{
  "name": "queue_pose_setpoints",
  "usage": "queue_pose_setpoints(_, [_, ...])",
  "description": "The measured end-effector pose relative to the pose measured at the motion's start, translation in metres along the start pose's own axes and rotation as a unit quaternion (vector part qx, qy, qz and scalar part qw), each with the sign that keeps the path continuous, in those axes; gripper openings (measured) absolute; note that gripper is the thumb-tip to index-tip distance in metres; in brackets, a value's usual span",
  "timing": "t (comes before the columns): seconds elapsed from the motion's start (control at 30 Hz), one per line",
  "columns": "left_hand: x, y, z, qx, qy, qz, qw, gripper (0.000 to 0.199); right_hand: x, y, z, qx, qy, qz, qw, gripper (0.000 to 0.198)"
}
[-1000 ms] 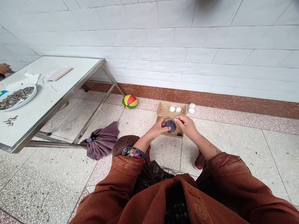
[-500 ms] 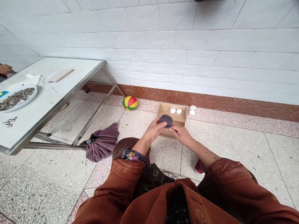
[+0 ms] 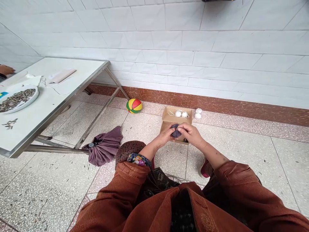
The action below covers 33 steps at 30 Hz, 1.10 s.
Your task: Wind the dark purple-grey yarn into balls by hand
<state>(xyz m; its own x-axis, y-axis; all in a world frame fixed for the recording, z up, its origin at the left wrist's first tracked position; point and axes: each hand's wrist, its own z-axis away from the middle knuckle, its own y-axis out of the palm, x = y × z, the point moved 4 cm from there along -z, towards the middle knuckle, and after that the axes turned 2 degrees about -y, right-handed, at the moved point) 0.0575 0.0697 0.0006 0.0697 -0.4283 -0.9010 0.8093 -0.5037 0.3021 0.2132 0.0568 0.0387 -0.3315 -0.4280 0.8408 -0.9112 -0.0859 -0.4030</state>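
A dark grey-purple ball of yarn (image 3: 175,131) is held above an open cardboard box (image 3: 166,123) on the floor. My left hand (image 3: 166,134) wraps around the ball from the left, its thumb pressed on the front. From the right, my right hand (image 3: 191,132) pinches at the ball's upper side with thumb and forefinger; any strand between them is too fine to make out. White yarn balls (image 3: 181,113) with loose ends lie on the box's raised far flap or lid. Two more white balls (image 3: 198,113) rest on the floor just right of the box.
To the left stands a white-topped metal-framed table (image 3: 65,106) bearing a plate (image 3: 33,100) of seeds or husks. A striped ball (image 3: 134,106) and a folded purple umbrella (image 3: 106,145) lie on the floor. Another person's hand (image 3: 6,69) shows at the far left edge.
The dark yarn ball has turned and come slightly lower and to the right. My right hand has moved from the ball's lower right side up to its upper side.
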Motion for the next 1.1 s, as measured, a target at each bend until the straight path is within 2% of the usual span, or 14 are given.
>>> queue_pose_setpoints(0.13, [-0.001,0.0,0.002,0.005,-0.002,-0.044,0.999,0.063,-0.003,-0.009,-0.002,-0.041,0.002,0.017,0.999,0.019])
queue_pose_setpoints(0.23, [-0.006,0.007,0.007,0.045,0.002,-0.032,0.998,0.07,-0.007,-0.013,-0.006,-0.062,0.02,0.023,0.998,0.02])
queue_pose_setpoints(0.37, [-0.018,0.018,0.017,0.114,0.021,0.023,0.993,0.076,-0.02,-0.009,-0.006,-0.065,0.08,-0.001,0.995,0.023])
queue_pose_setpoints(0.43, [-0.023,0.02,0.019,0.122,0.028,0.054,0.991,0.075,-0.029,-0.004,-0.003,-0.052,0.128,-0.023,0.99,0.024])
queue_pose_setpoints(0.57, [-0.026,0.012,0.017,0.065,0.041,0.118,0.99,0.063,-0.04,0.009,0.003,-0.012,0.183,-0.01,0.983,0.018])
queue_pose_setpoints(0.7, [-0.021,-0.004,0.009,-0.03,0.042,0.139,0.989,0.058,-0.041,0.019,0.006,0.031,0.151,0.045,0.987,0.018])
queue_pose_setpoints(0.8, [-0.017,-0.018,0.005,-0.116,0.041,0.08,0.989,0.055,-0.031,0.023,0.009,0.074,0.097,0.056,0.991,0.016])
queue_pose_setpoints(0.9, [-0.018,-0.028,0.004,-0.192,0.061,-0.035,0.979,0.053,-0.015,0.022,0.01,0.114,0.039,0.042,0.992,0.018])
queue_pose_setpoints(0.97, [-0.019,-0.029,0.004,-0.198,0.077,-0.101,0.972,0.054,-0.005,0.014,0.008,0.105,0.012,0.031,0.994,0.019])
queue_pose_setpoints(1.1, [-0.017,-0.019,0.004,-0.135,0.066,-0.143,0.978,0.065,0.0,-0.006,-0.001,0.024,-0.003,0.048,0.999,0.015])
